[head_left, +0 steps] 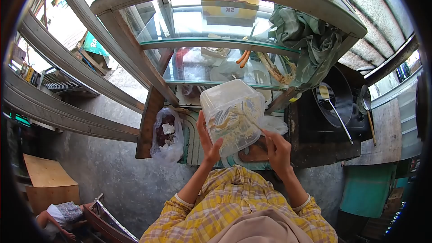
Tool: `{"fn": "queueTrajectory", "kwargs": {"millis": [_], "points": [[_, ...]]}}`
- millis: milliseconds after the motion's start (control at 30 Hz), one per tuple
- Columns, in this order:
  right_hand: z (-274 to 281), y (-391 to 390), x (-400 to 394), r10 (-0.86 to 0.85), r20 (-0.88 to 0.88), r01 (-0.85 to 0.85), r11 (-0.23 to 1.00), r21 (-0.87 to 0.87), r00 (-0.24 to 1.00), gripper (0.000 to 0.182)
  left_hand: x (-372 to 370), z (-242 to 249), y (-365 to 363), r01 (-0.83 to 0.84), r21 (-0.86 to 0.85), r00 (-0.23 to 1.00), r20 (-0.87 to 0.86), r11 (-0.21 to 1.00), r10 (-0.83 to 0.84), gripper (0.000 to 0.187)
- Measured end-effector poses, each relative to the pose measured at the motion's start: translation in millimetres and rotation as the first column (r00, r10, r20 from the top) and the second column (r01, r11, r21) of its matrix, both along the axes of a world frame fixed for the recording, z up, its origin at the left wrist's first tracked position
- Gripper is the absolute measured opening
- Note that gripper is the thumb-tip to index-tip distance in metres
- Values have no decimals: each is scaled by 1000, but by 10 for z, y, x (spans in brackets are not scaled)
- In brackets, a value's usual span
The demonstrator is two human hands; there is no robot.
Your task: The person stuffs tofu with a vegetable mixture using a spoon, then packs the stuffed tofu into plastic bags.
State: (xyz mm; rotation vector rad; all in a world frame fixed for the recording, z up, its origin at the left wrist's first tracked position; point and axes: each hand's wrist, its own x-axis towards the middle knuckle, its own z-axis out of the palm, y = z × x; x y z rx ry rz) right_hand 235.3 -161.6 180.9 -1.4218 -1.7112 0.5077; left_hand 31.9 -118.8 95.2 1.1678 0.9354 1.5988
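My left hand (210,147) grips the near left side of a clear plastic container (227,92), thumb toward the front and fingers along its wall. The container is tilted toward me, and pale yellow batter (234,128) is smeared over its inside. In my right hand (277,149) is the handle of a thin utensil (256,126), its far end in the batter; the shape of that end is hard to make out. Below the container lies a brown board (254,154), partly hidden. A clear plastic bag (279,125) sits behind my right hand.
A glass display case (220,42) stands ahead, with carrots (243,58) and scallions (274,69) inside. At right, a wok (335,103) holds a spatula (335,108); a ladle (367,101) lies beside it. A scrap-filled bag (167,135) hangs left. Another person (63,216) is at lower left.
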Motion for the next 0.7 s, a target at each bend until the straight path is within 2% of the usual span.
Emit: {"fn": "queueTrajectory", "kwargs": {"millis": [33, 133, 233, 333, 433, 533, 633, 700], "points": [[47, 3, -2, -38, 3, 38, 999, -21, 999, 25, 7, 30, 1, 0, 5, 1000, -6, 1000, 0, 94], [-137, -20, -16, 3, -15, -4, 1000, -5, 1000, 25, 10, 75, 16, -6, -8, 1000, -9, 1000, 6, 94], [-173, -75, -47, 41, -31, -44, 992, -118, 999, 25, -8, 52, 33, -16, -78, 998, 53, 997, 20, 93], [-110, -34, -36, -24, -35, 21, 998, -61, 999, 26, -15, -13, 38, -46, -89, 997, 62, 995, 52, 93], [-76, 43, -62, -50, 10, 50, 996, 72, 999, 24, -2, -43, 23, -29, -86, 999, 35, 996, 32, 92], [-154, -24, -78, 10, 63, -9, 1000, -17, 998, 24, 9, -15, 65, -60, -50, 998, 6, 997, 60, 91], [-92, -16, -89, 65, 2, -65, 993, -102, 998, 23, -11, 55, 88, -56, -81, 997, 41, 995, 60, 90], [60, 36, -99, 30, -57, -40, 980, -193, 998, 23, -8, 44, 100, -60, -116, 996, 58, 991, 67, 89]]}}
